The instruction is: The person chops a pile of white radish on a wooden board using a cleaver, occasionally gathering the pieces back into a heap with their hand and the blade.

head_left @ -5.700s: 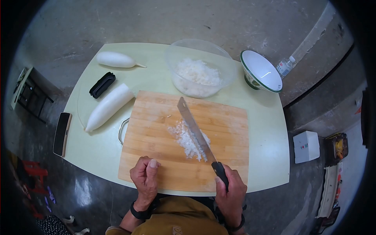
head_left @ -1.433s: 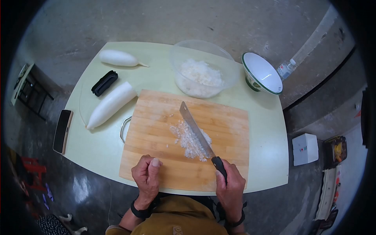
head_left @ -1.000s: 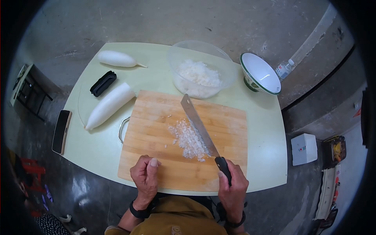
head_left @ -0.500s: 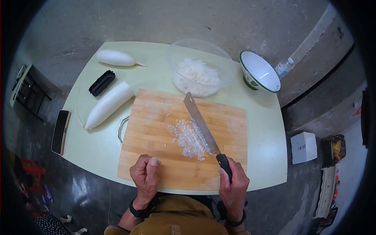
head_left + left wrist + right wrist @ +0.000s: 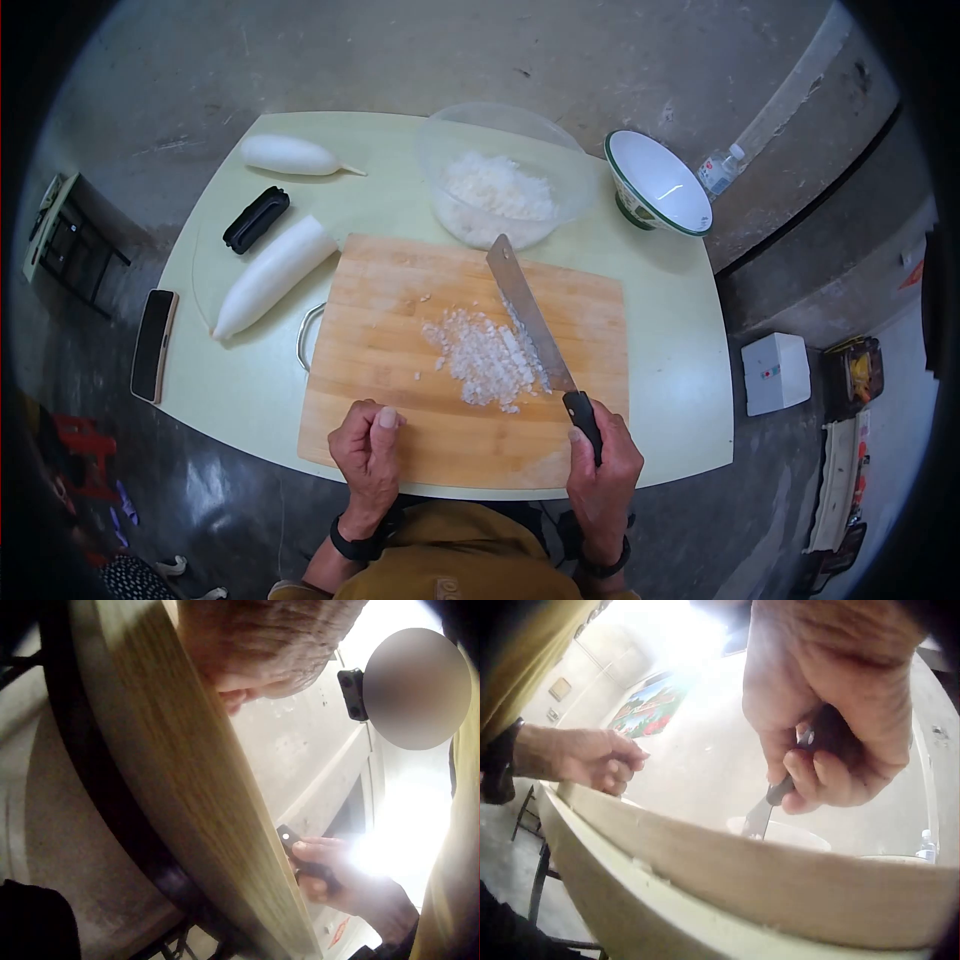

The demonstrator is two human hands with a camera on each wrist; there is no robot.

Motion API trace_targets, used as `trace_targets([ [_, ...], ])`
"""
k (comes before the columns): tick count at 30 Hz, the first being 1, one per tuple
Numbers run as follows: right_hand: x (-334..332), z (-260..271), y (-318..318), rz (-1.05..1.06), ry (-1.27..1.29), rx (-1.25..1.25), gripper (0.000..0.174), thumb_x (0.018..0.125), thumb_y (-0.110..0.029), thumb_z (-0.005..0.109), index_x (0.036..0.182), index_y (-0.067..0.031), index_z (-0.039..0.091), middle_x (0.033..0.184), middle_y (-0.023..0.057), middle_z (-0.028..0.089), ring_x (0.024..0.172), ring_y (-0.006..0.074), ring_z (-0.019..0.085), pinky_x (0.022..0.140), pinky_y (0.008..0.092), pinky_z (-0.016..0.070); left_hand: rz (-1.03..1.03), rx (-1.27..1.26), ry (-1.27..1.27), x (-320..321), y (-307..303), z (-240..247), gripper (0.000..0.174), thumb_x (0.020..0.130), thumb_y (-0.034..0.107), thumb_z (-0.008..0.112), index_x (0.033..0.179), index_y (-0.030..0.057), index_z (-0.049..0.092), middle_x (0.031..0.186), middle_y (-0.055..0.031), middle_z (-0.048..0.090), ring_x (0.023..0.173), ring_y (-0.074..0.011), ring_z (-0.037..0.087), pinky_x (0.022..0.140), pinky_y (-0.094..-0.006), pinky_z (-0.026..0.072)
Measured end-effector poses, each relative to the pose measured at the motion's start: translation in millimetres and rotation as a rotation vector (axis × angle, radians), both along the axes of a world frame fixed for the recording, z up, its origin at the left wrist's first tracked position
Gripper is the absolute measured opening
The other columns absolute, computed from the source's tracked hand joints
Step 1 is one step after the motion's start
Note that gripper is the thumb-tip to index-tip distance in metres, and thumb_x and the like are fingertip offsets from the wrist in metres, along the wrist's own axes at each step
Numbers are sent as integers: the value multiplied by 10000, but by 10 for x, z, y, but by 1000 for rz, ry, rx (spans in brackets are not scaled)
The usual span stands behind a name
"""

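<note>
My right hand grips the black handle of a kitchen knife at the right of the wooden cutting board. The blade slants up and left along the right edge of a pile of finely chopped white radish. In the right wrist view, fingers wrap round the handle. My left hand rests at the board's near left edge, fingers curled and thumb on top, with nothing in it. A clear plastic bowl with chopped white radish in it stands behind the board.
A cut white radish and a whole one lie at the left with a black case and a phone. A metal handle shows beside the board. A green-rimmed bowl stands at the back right, near a bottle.
The knife has moved to the right across the chopped radish, from over the pile to its right edge. The pile lies a little more spread out. My left hand has stayed in place.
</note>
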State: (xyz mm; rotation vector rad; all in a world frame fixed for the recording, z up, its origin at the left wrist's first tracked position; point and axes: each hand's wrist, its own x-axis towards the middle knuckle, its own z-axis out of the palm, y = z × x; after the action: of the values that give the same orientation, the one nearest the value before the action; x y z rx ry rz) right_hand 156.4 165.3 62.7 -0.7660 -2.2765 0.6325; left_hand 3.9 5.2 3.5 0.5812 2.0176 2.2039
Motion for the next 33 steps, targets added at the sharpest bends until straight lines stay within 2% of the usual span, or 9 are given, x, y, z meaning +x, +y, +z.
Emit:
trace_targets([
  [2, 6, 5, -6, -4, 21, 13, 313, 830, 28, 627, 1142, 9, 618, 925, 171, 652, 782, 311, 662, 658, 352, 530, -2, -16, 11, 0, 0, -5, 288, 972, 206, 577, 781, -10, 577, 667, -26, 554, 606, -82, 444, 557, -245, 357],
  [4, 7, 14, -1, 4, -87, -81, 320, 822, 37, 633, 1140, 11, 619, 934, 173, 655, 785, 311, 664, 655, 354, 529, -4, -19, 15, 1, -10, -7, 289, 973, 207, 576, 781, -9, 578, 662, -21, 550, 599, -80, 436, 552, -244, 351],
  [7, 22, 18, -30, -10, -1, -2, 326, 817, 43, 636, 1141, 10, 618, 919, 166, 654, 771, 309, 660, 648, 357, 527, 9, -14, 23, 5, 5, -10, 290, 974, 209, 574, 781, -7, 579, 654, -13, 542, 591, -77, 424, 545, -243, 341],
  [10, 3, 5, -18, 17, -50, -68, 322, 818, 42, 636, 1137, 7, 619, 907, 159, 653, 763, 309, 658, 644, 359, 525, 8, -9, 21, 12, 8, 1, 291, 975, 211, 574, 781, -6, 579, 652, -8, 537, 588, -74, 417, 542, -243, 335],
  [16, 19, 22, -46, 17, 22, -28, 329, 818, 51, 629, 1144, 6, 617, 901, 156, 652, 761, 304, 658, 646, 357, 526, 9, -15, 15, 6, 7, 8, 281, 975, 205, 573, 786, -3, 575, 663, -8, 546, 590, -72, 417, 543, -242, 334],
  [19, 31, -11, -22, 34, -61, -69, 330, 823, 50, 627, 1149, 1, 616, 896, 156, 650, 753, 299, 655, 644, 358, 524, -2, -19, 24, 4, -14, -12, 274, 975, 200, 571, 790, -2, 573, 665, -8, 547, 596, -72, 423, 548, -240, 340],
  [22, 20, -2, -54, 7, 29, -55, 327, 827, 46, 623, 1150, -8, 618, 896, 157, 648, 745, 300, 652, 640, 359, 521, 5, -17, 20, 6, -6, -20, 273, 974, 200, 571, 790, -2, 571, 664, -8, 546, 599, -72, 425, 550, -239, 345],
  [25, -5, 9, -32, 12, -40, -72, 329, 828, 48, 617, 1151, -10, 618, 897, 159, 646, 739, 302, 649, 637, 361, 519, 8, -13, 11, 8, 2, -19, 278, 973, 204, 572, 788, -2, 569, 661, -7, 542, 596, -71, 419, 547, -240, 342],
  [33, 15, -17, -30, 15, -11, -42, 324, 824, 45, 628, 1144, 1, 618, 896, 161, 645, 741, 303, 650, 634, 359, 519, 2, -10, -7, 9, -6, -11, 289, 972, 213, 576, 779, -3, 570, 655, -9, 535, 596, -68, 414, 542, -243, 334],
])
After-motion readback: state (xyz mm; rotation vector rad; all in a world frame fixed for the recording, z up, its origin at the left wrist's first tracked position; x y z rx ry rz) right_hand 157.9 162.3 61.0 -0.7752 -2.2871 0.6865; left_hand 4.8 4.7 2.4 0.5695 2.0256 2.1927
